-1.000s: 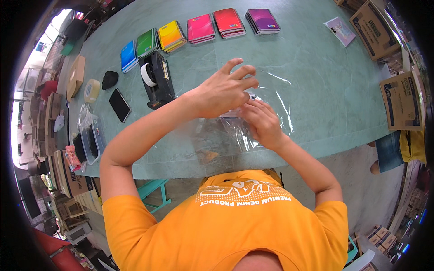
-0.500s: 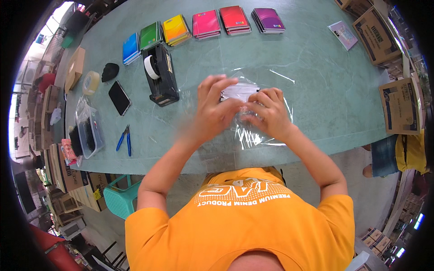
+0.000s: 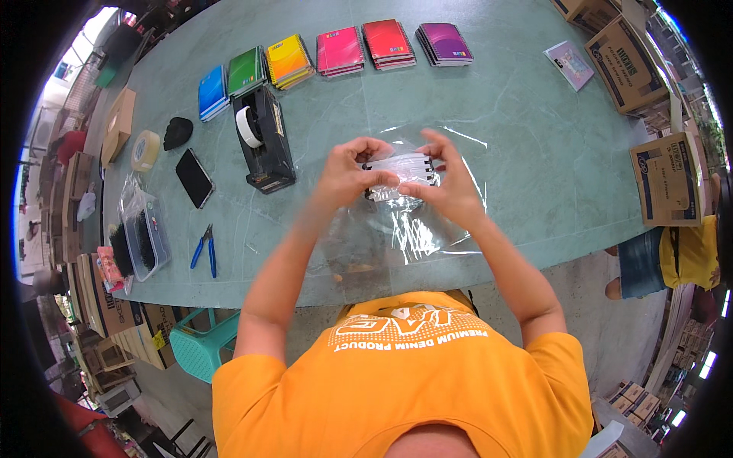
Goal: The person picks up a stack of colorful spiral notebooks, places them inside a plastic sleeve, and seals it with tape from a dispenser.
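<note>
Between my hands is a stack of small spiral notebooks (image 3: 405, 166), seen edge-on, with white page edges and black binding bits at its ends. My left hand (image 3: 350, 175) closes round the left end, its thumb on the near side. My right hand (image 3: 456, 191) holds the right end, thumb along the near edge and index finger raised toward the far side. Clear plastic film (image 3: 412, 237) lies shiny and creased under and around the stack. How far the film wraps the notebooks I cannot tell.
Spiral notebook stacks in blue (image 3: 213, 93), green, yellow, pink, red and purple (image 3: 444, 44) line the far side. A black tape dispenser (image 3: 269, 145) stands left of my hands. Further left lie a phone (image 3: 195, 179), blue pliers (image 3: 205, 252) and a plastic box (image 3: 149, 237). Cartons (image 3: 666, 179) sit at right.
My hands have moved apart to the two ends of the notebook stack, showing more of its middle. My right index finger has lifted. The whole view has shifted slightly.
</note>
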`<action>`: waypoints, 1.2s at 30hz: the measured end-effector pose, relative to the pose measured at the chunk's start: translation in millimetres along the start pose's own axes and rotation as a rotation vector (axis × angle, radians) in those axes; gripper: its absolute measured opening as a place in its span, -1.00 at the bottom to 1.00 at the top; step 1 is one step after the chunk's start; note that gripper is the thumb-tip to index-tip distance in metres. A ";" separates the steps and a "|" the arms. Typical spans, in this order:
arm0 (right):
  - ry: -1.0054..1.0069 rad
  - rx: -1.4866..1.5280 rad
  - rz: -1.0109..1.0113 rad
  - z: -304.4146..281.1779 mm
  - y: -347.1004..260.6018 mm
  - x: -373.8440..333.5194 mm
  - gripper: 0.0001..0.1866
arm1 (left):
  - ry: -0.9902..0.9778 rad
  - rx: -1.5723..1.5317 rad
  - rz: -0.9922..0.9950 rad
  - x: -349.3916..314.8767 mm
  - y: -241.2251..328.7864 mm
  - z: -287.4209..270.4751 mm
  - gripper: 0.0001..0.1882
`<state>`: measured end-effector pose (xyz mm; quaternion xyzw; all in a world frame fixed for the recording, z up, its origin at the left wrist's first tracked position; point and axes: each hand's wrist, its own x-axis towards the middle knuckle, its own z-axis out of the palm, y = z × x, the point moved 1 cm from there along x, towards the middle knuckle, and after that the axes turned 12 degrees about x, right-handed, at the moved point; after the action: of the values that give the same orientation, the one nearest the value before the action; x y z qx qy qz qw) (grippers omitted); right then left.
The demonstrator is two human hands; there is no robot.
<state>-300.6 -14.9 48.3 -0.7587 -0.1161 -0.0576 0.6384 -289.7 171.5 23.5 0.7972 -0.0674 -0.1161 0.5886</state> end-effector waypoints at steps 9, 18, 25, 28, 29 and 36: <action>-0.473 -0.261 -0.173 -17.9 -4.2 24.3 -0.80 | 0.014 0.988 0.433 -12.5 51.1 9.2 -0.76; -0.465 -1.097 -0.687 -4.1 -7.1 -30.8 -0.59 | 0.210 1.175 0.607 -51.0 42.0 34.7 -0.78; -0.589 -0.473 -0.570 -8.8 -6.9 -8.6 -0.54 | 0.571 1.182 0.777 -66.3 8.1 53.5 -0.80; -0.780 -0.402 -0.518 -5.9 9.4 -0.3 -0.53 | 0.634 1.247 0.808 -72.5 -5.1 50.9 -0.80; -0.776 -0.415 -0.493 -5.6 12.2 -1.8 -0.52 | 0.627 1.262 0.817 -76.2 -6.0 49.4 -0.77; -0.721 -0.552 -0.586 -5.6 6.2 -10.7 -0.39 | 1.164 0.960 -0.067 -81.8 -78.6 -100.7 -0.71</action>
<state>-309.0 -22.4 40.9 -0.8058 -0.5151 0.0021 0.2921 -344.3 307.8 -14.6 0.9002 0.2356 0.3482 0.1136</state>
